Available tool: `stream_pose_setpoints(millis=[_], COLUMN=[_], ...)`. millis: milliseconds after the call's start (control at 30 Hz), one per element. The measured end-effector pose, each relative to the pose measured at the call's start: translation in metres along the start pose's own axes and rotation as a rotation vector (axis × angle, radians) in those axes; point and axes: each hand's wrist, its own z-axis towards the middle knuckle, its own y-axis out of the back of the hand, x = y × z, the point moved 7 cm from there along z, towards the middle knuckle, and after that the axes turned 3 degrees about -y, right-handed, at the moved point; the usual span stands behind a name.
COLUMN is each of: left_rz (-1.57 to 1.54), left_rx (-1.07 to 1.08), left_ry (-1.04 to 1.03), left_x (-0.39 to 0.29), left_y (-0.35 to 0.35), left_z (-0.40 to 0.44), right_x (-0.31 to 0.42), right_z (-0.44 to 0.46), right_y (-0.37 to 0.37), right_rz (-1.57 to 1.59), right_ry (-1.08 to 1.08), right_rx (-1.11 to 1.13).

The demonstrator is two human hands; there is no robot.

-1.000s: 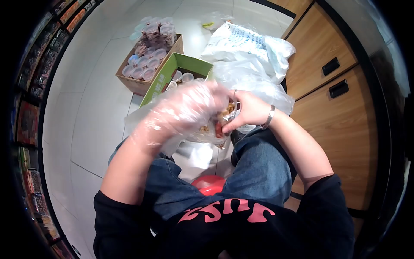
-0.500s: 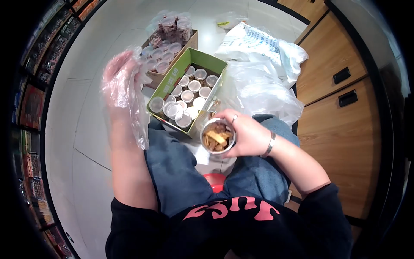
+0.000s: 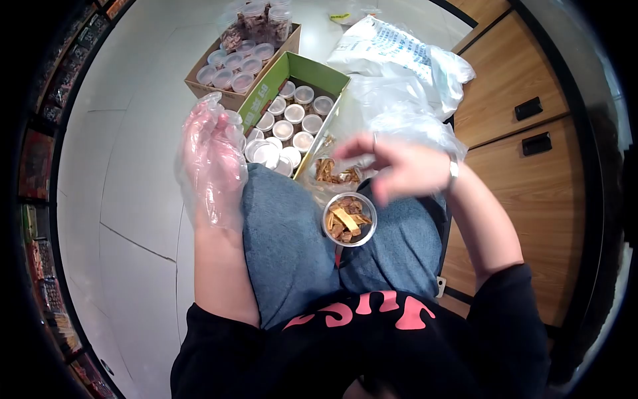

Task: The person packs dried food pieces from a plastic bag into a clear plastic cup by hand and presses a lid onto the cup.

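Note:
Between my thighs stands an open clear cup of brown and yellow dried pieces. My right hand, bare and blurred, is above and to the right of it, fingers apart, holding nothing. In a clear plastic glove, my left hand is raised left of the green box, its fingers curled together with nothing visible in them. Several lidded cups fill that box. Beyond my knees, an open plastic bag holds more dried strips.
A cardboard box with lidded tubs of dark pieces stands behind the green box. White plastic bags lie on the floor ahead. Wooden cabinets are on the right, stocked shelves on the left.
My right hand has let go of the cup, which now stands between my thighs, and has moved up and right. My knees have come together. My left hand has moved down and right.

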Motion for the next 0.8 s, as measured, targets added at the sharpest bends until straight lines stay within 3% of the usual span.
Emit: stream_pose_setpoints(millis=[33, 100, 267, 333, 433, 500, 533, 633, 767, 800], left_rz=[0.039, 0.040, -0.036, -0.082, -0.110, -0.103, -0.101, -0.110, -0.082, -0.072], left_rx=[-0.031, -0.054, -0.081, 0.046, -0.019, -0.028, -0.035, -0.025, -0.049, -0.043], left_ry=[0.001, -0.025, -0.038, -0.012, 0.030, 0.036, 0.040, 0.049, 0.062, 0.045], left_x=[-0.003, -0.008, -0.005, 0.001, 0.002, 0.001, 0.002, 0.004, 0.007, 0.006], left_y=[-0.003, -0.013, -0.007, -0.001, 0.002, -0.001, -0.001, -0.003, -0.002, -0.002], left_z=[-0.004, -0.013, -0.009, 0.000, 0.002, 0.002, 0.002, 0.003, 0.002, 0.000], right_x=[-0.004, -0.018, -0.055, -0.075, -0.101, -0.123, -0.126, -0.108, -0.140, -0.121], right_z=[0.025, 0.080, 0.169, 0.193, 0.207, 0.210, 0.209, 0.207, 0.219, 0.206], right_y=[0.014, 0.019, -0.059, -0.080, -0.096, -0.088, -0.087, -0.097, -0.097, -0.095], right_rz=[-0.011, -0.502, -1.130, -1.152, -1.164, -0.797, -0.795, -1.080, -0.931, -1.003], right_ry=[-0.052, -0.084, -0.042, -0.077, -0.121, -0.480, -0.485, -0.022, -0.207, -0.155], right_rx=[-0.006, -0.073, 0.202, 0.273, 0.352, 0.227, 0.228, 0.250, 0.109, 0.165])
